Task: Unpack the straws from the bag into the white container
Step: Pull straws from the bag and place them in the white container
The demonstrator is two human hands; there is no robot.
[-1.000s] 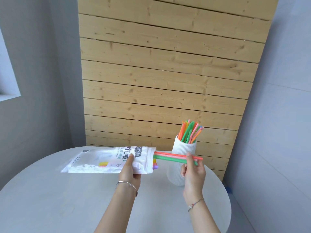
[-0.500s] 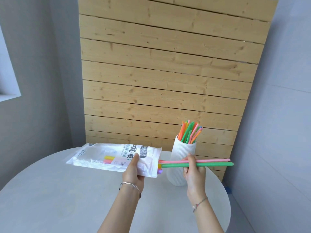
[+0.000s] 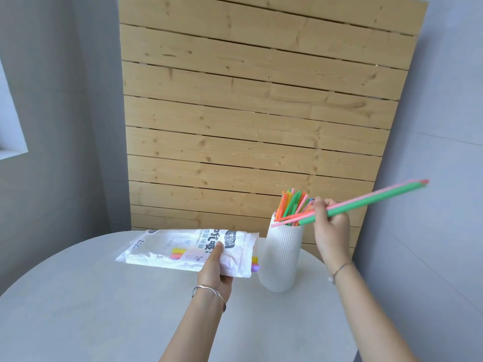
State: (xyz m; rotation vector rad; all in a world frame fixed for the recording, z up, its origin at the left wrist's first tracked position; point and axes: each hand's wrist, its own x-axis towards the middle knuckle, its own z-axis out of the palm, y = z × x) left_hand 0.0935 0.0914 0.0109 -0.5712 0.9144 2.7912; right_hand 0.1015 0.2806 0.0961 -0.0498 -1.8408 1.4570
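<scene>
A white plastic straw bag (image 3: pixel 183 250) is held level above the table by my left hand (image 3: pixel 215 270), which grips its open right end. Yellow, orange and purple straw ends (image 3: pixel 254 265) poke out of that opening. A ribbed white container (image 3: pixel 283 259) stands on the table just right of the bag, with several coloured straws (image 3: pixel 292 205) upright inside. My right hand (image 3: pixel 330 228) is beside the container's rim and grips a green and a pink straw (image 3: pixel 371 199). They slant up to the right, with their lower ends over the container's mouth.
A round grey table (image 3: pixel 104 309) carries the container; its far-right edge curves just behind the container. A wooden plank panel (image 3: pixel 256 113) stands upright behind the table, with grey walls on both sides.
My right hand has pulled the green and pink straws fully out of the bag, lifted them and tilted them so their lower ends sit over the container. The bag has barely moved.
</scene>
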